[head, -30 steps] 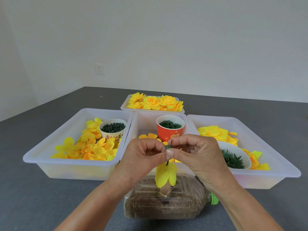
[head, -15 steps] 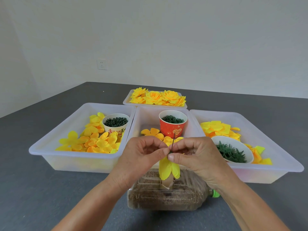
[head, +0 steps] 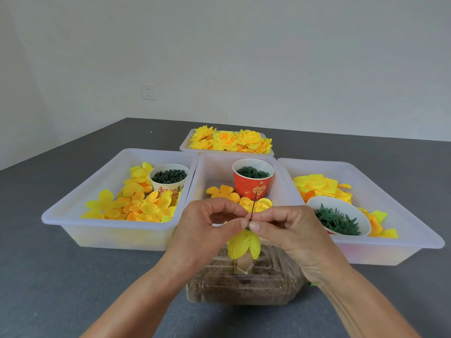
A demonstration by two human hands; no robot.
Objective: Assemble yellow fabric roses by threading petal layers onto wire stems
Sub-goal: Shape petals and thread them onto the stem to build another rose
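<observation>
A tray of finished yellow roses (head: 230,141) sits at the far centre of the grey table (head: 61,276), evidence that several blooms are already made, while heaps of loose petal layers (head: 139,203) in the left bin (head: 73,215) and more in the right bin (head: 390,240) suggest plenty of work remains. At near centre, both hands meet over a sand-filled plastic bottle (head: 244,286). The left hand (head: 205,230) and right hand (head: 288,230) each pinch thumb to forefinger around a thin dark wire stem (head: 253,206), which pokes up between the fingertips. Below the grip hangs a folded yellow petal layer (head: 244,243), apparently already threaded on, so this rose looks to be at an early stage. Wrists are raised, remaining fingers curled. A red cup (head: 252,185) of green rings stands just beyond in the middle bin (head: 285,191).
</observation>
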